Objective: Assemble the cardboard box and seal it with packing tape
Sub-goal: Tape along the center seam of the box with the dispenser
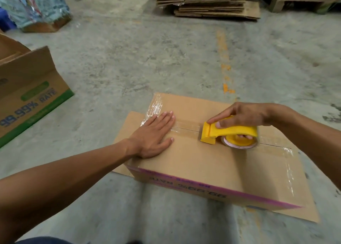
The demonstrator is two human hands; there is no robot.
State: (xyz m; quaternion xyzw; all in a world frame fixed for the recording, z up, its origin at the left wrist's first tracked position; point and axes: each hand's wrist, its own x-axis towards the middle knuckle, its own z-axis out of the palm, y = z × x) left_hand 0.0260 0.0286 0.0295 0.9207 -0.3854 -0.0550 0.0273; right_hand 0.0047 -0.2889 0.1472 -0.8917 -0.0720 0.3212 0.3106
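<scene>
Cardboard box [203, 162] sat on the concrete floor [129, 59] in the head view, flaps closed on top, with a flat cardboard sheet [302, 206] under it. Its near side carried a pink band and upside-down print reading "99.99%". Clear packing tape [186, 128] ran along the top seam of the box, and more tape wrinkled over the box's far left corner and down its right edge.

The left hand [153, 134] lay flat on the box top, palm down, fingers straight and close together over the taped seam, thumb spread toward the near side. The right hand [243, 117] gripped a yellow tape dispenser [228, 134] resting on the seam at the middle of the box, fingers curled round its handle, forefinger stretched along the top, fingertips showing through the roll.

Left of the box stood an open carton [31, 94] with a green band, printed "99.99%" and "RATE". Beyond the box, a stack of flattened cardboard [208, 1] lay on the floor.
</scene>
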